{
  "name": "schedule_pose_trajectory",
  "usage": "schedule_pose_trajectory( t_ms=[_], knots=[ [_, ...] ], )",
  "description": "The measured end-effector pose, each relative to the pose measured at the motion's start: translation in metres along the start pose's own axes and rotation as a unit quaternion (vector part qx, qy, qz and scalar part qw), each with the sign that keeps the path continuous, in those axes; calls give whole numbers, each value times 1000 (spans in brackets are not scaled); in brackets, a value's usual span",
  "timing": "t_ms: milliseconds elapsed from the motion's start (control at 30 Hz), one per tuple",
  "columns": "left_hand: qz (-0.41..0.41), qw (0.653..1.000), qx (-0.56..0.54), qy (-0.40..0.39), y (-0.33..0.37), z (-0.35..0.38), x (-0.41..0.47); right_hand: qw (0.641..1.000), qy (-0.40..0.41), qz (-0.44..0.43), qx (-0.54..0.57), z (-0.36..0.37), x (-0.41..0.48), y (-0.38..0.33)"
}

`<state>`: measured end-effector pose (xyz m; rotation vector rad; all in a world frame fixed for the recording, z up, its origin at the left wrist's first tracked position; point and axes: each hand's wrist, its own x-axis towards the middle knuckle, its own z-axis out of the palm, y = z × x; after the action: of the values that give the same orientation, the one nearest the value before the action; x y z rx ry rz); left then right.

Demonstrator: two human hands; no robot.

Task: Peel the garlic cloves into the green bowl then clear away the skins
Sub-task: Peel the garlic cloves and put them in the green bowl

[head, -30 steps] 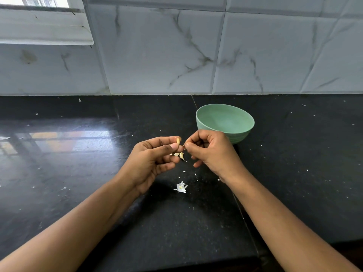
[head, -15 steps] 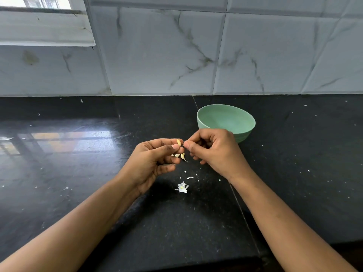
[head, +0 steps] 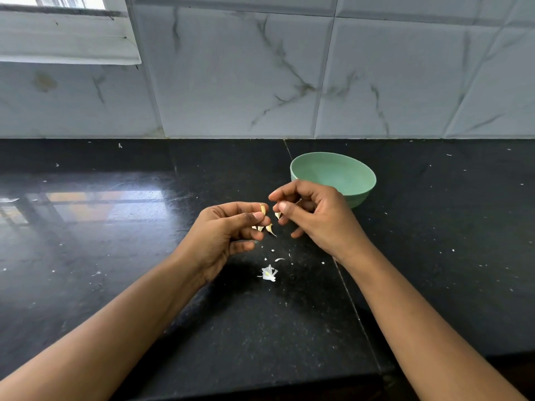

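I have one garlic clove (head: pixel 263 209) pinched between thumb and forefinger of the left hand (head: pixel 223 230), with more pale pieces tucked just under its fingers. The right hand (head: pixel 312 215), just beside it, pinches a scrap of skin (head: pixel 278 215). The green bowl (head: pixel 341 172), beyond the right hand, looks empty, so I judge the peeling barely begun. Shed skins (head: pixel 269 274) lie uncleared on the counter (head: pixel 115 256), below both hands.

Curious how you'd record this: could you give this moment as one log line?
step: peeling | left hand: pinches garlic clove | right hand: pinches skin piece | green bowl: nothing visible inside | skins: on counter
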<state>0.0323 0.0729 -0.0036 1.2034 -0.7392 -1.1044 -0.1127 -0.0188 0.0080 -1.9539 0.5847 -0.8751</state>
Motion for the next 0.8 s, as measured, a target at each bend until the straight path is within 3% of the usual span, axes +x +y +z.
schedule_pose_trajectory(
  t_ms=[233,400,667,800],
  knots=[
    [50,997,55,2,-1,2,-1,1000,-20,3,-9,7,1,3],
    [79,995,66,-9,-2,4,-2,998,-22,45,45,5,2,3],
    [89,993,73,2,-2,2,-1,994,-64,43,73,4,1,1],
    [85,995,58,1,-2,2,-1,994,-47,42,94,3,1,1]
  ],
)
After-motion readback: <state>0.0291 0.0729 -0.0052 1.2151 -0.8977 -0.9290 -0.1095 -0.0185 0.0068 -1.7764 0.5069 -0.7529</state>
